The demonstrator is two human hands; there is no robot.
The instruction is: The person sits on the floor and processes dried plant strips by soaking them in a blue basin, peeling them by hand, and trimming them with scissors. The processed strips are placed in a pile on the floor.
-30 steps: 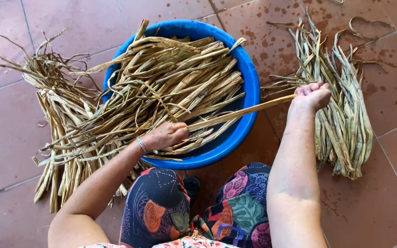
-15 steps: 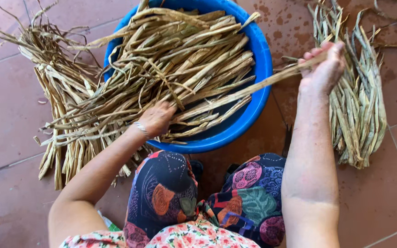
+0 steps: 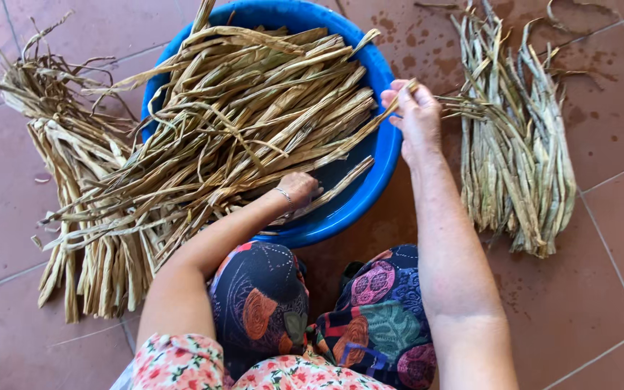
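hands sorting dried plant strips over a blue basin (image 3: 380, 155)

right hand (image 3: 414, 115) pinches one strip (image 3: 341, 148); left hand (image 3: 299, 189) lies pressed on strips below it, grip unclear.

Long dried strip (image 3: 341, 148) lies slanted across blue basin (image 3: 370, 195).

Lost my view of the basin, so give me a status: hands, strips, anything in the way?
Right hand pinching one dried strip at the blue basin rim. Left hand down in the basin among strips. Greener bundle lies right, apart. Nothing blocking.
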